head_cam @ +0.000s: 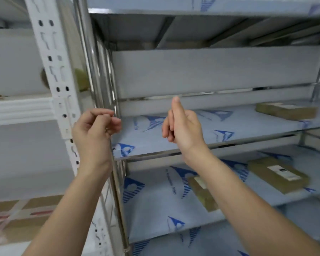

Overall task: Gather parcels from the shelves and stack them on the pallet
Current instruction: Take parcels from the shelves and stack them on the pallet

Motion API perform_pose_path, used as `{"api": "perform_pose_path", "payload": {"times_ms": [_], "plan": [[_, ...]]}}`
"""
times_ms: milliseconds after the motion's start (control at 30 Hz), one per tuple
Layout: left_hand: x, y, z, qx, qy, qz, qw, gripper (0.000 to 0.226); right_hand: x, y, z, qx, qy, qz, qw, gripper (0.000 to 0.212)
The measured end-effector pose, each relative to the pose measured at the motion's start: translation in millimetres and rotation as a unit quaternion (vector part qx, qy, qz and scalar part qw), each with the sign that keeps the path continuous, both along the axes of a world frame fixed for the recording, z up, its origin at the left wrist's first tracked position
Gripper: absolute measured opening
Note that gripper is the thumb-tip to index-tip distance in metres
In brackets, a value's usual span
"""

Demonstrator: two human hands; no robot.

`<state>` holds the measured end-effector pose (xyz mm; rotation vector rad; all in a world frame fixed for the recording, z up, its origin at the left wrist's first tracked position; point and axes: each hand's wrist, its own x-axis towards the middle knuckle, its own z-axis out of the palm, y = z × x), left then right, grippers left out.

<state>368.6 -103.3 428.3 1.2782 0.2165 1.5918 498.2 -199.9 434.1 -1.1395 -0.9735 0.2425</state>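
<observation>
Head view, left grip (95, 126) loosely curled, right grip (181, 126) relaxed, both empty, parcel (286, 110) well right on shelf (192, 133)

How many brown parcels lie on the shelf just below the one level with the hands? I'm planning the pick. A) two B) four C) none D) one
A: one parcel lies at the right, and another parcel shows partly behind the right forearm.

Three flat brown parcels: one (286, 110) far right of the hands, two (277, 174) (203, 193) on the shelf below them.
</observation>
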Motion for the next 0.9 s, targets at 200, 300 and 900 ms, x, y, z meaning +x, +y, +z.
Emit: {"api": "perform_pose_path", "payload": {"times_ms": [200, 300, 900], "plan": [[124, -39, -4, 0.001, 0.035, -0.074, 0.997, 0.028, 106, -68, -7, 0.0, 0.031, -0.115, 0.993, 0.062], [175, -50, -5, -0.014, 0.032, -0.082, 0.996, 0.028, 153, -94, -14, -0.024, 0.037, -0.164, 0.985, 0.059], [512, -89, -2, -0.086, 0.087, -0.213, 0.969, 0.025, 440, -159, -5, -0.128, -0.019, -0.392, 0.911, 0.051]]}}
